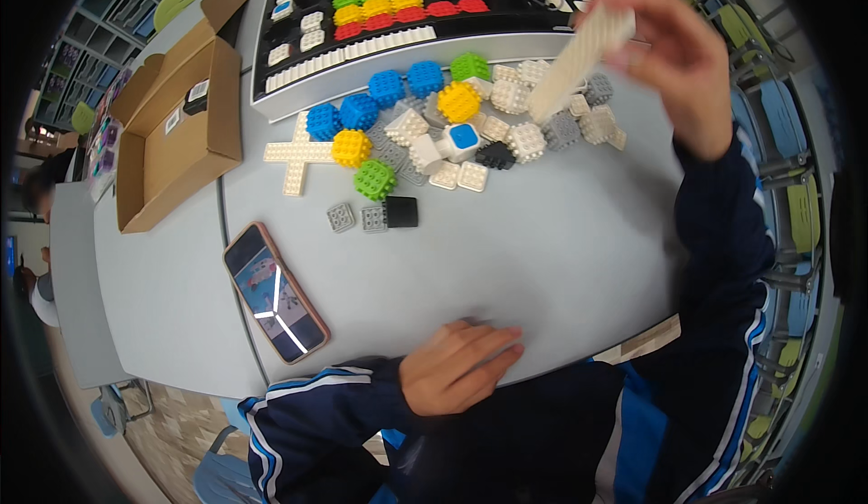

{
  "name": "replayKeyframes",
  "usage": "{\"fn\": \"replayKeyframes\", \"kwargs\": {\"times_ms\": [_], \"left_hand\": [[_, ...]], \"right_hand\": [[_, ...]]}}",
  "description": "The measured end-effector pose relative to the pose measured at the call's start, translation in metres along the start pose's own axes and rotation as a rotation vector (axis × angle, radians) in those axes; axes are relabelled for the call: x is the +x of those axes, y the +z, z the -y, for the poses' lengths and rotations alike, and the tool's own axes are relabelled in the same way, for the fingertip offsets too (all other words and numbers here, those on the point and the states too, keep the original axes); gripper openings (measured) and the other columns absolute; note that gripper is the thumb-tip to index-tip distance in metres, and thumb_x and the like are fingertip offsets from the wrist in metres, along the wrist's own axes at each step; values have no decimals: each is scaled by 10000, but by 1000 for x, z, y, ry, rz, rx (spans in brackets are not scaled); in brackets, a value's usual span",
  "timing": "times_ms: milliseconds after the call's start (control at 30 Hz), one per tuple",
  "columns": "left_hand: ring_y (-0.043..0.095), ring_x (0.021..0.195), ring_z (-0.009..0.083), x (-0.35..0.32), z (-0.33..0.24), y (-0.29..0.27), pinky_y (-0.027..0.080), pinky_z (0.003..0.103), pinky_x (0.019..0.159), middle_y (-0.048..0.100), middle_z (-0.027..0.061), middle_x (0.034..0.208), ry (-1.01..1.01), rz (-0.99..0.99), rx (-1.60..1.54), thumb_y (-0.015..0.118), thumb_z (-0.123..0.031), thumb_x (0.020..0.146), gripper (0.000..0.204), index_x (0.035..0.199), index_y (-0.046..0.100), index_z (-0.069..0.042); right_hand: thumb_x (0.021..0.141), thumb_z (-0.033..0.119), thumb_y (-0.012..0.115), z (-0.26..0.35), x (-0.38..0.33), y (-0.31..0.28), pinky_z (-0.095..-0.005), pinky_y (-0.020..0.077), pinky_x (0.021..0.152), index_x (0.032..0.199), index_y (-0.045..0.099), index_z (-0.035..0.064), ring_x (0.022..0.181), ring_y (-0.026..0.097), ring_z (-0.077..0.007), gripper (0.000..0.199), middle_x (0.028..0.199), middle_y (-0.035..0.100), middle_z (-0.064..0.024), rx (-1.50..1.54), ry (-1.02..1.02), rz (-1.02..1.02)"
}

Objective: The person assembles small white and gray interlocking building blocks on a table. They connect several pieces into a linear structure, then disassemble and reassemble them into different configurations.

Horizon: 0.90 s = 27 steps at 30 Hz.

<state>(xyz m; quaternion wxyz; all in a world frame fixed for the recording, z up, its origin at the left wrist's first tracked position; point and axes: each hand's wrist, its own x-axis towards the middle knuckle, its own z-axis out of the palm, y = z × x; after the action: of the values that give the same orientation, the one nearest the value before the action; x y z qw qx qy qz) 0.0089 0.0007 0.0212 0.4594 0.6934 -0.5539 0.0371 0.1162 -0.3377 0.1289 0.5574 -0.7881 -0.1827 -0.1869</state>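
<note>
My right hand [665, 56] is raised at the far right, its fingers closed on one end of a long white studded building beam [579, 65]. The beam slants down toward a heap of building blocks and is slightly blurred. Under it lie white cube blocks [525, 142] and grey ones [562, 131]. My left hand [461, 366] lies at the table's near edge with its fingers stretched out, holding nothing. Blue blocks [359, 112], a yellow block [458, 103], a green block [374, 180] and a white cross of beams [297, 153] make up the heap's left part.
Behind the heap stands a grey-rimmed tray [380, 56] of sorted colourful blocks. An open cardboard box [167, 169] is at the left. A smartphone [277, 294] with a lit screen lies left of my left hand. Nearer me are a black block [401, 212] and a small grey piece [340, 217].
</note>
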Motion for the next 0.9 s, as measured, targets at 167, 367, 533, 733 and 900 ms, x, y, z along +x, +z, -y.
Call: {"fn": "replayKeyframes", "kwargs": {"times_ms": [167, 367, 533, 733, 900], "left_hand": [[696, 971, 247, 1, 19, -3, 545, 358, 768, 695, 143, 1236, 130, -139, 175, 743, 5, 714, 350, 1064, 743, -9], [662, 1095, 231, 14, 39, -16, 517, 385, 914, 696, 113, 1213, 130, 196, 400, 738, -36, 742, 373, 1115, 725, -30], [657, 1088, 237, 25, 46, -18, 523, 383, 921, 678, 111, 1167, 166, 189, 428, 726, -45, 749, 342, 1087, 729, 6], [661, 1077, 281, 27, 45, -15, 523, 415, 929, 680, 123, 1169, 69, 210, 385, 781, -25, 717, 446, 1157, 712, -1], [660, 1046, 294, 24, 53, -11, 537, 400, 867, 681, 137, 1156, 22, 161, 297, 792, 13, 723, 430, 1143, 699, 2]], "right_hand": [[794, -28, 839, 10, -110, 44, -342, 568, 889, 968, 698, 31, 1065, 709, -249, 232, 1165, 705, -140, 78, 24, 294], [801, 32, 840, -22, -154, 57, -363, 534, 839, 933, 659, 57, 1008, 667, -267, 225, 1131, 668, -110, -59, 105, 444], [815, 120, 814, -19, -151, 63, -427, 455, 946, 992, 672, 64, 1107, 602, -270, 233, 1200, 620, -101, -357, -228, 483], [819, 160, 807, -17, -153, 68, -481, 447, 946, 1035, 688, 55, 1076, 601, -290, 268, 1200, 625, -108, -480, -367, 502], [814, 77, 778, -26, -155, 67, -431, 475, 910, 1062, 696, 16, 1015, 616, -273, 268, 1145, 654, -113, -444, -334, 433]]}}
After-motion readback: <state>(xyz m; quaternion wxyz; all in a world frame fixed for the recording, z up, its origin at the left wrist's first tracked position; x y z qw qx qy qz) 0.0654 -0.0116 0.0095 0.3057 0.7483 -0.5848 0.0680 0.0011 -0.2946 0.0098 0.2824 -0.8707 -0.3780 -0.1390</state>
